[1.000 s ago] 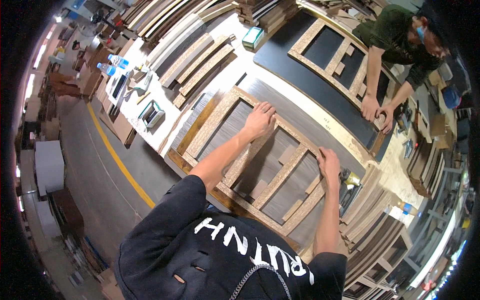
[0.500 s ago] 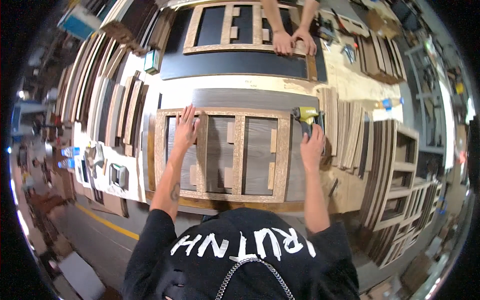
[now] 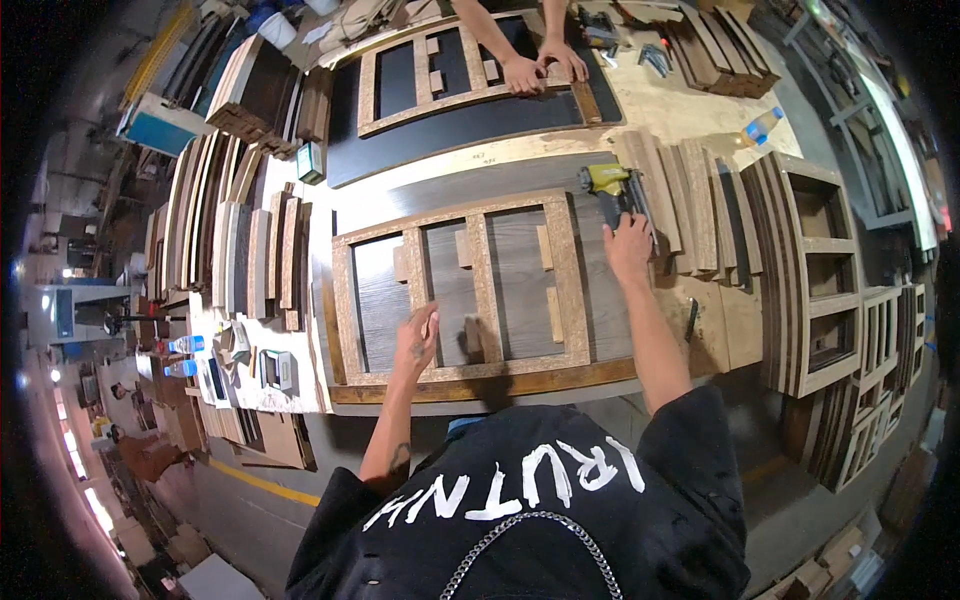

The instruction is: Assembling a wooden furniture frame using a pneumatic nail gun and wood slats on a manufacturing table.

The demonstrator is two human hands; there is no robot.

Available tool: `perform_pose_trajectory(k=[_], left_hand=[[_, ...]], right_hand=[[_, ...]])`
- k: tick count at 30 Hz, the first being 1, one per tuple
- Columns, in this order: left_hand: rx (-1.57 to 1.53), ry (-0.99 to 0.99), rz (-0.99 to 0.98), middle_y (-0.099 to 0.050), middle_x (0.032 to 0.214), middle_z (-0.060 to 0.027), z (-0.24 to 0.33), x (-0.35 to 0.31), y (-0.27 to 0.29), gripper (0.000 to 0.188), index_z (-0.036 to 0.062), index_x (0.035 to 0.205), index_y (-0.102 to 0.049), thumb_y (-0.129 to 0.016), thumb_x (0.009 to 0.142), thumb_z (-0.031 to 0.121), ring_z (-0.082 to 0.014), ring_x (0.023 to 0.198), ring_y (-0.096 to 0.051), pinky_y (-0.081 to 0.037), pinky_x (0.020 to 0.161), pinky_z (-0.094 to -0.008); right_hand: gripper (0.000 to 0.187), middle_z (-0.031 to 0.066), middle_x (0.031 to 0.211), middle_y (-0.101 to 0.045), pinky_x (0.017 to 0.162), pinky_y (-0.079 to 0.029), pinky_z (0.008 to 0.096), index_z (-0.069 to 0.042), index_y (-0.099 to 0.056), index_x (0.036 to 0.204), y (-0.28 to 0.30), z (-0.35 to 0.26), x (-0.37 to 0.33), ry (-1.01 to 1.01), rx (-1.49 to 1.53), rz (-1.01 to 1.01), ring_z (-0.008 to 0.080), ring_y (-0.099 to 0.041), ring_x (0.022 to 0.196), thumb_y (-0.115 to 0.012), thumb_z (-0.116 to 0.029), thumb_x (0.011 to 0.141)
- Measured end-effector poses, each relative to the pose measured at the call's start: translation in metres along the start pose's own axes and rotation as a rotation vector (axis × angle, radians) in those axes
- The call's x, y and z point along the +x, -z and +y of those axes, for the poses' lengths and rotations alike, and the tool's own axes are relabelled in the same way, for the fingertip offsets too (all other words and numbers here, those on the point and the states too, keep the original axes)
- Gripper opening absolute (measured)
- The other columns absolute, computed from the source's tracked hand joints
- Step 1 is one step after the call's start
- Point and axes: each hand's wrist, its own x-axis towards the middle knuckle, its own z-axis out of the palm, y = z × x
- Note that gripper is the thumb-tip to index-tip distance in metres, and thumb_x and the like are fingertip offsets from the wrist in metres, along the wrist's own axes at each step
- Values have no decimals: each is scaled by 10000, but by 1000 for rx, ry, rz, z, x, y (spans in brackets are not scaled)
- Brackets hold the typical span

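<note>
On the crowded workshop bench (image 3: 700,320) the wooden frame (image 3: 460,290) lies flat near the front edge, left hand (image 3: 416,342) spread open on it, right hand (image 3: 628,248) closing around the nail gun (image 3: 612,186), which might misfire if grabbed carelessly.

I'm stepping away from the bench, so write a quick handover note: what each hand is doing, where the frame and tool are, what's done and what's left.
Left hand: open, fingers resting on the wooden frame, at its middle upright near the front rail.
Right hand: reaching past the frame's right side, at the yellow nail gun lying on the bench; a firm grip cannot be confirmed.
Frame: lies flat on a dark panel, three openings, with small wood blocks inside them.
Done: frame looks assembled, with blocks placed.
Left: whether the blocks are fastened cannot be told; check them.
Another person's hands work on a second frame across the bench.
</note>
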Motion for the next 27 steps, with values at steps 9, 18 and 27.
perform_pose_trajectory(k=[9,18,27], left_hand=[[-98,186,-4,-721,998,-208,-69,-73,26,354,26,1164,-667,-520,1025,316,-355,923,-712,-543,793,-401],[-95,138,-134,-726,990,-185,-27,-23,28,357,39,1177,-653,-508,1032,330,-345,887,-712,-542,774,-392],[26,-383,88,-584,1228,-171,72,157,-90,377,41,1262,-579,-640,903,140,-380,1115,-554,-446,944,-467]], right_hand=[[527,230,1160,-566,892,-500,507,27,-569,1227,-17,-64,-65,-78,204,-225,418,-572,1087,-666,-381,907],[551,235,1178,-557,904,-508,487,19,-584,1211,2,-80,-76,-165,138,-414,413,-577,1101,-711,-391,866],[610,173,1105,-501,858,-488,444,4,-508,1282,-25,-62,-101,27,302,-105,356,-522,1056,-726,-376,857]])
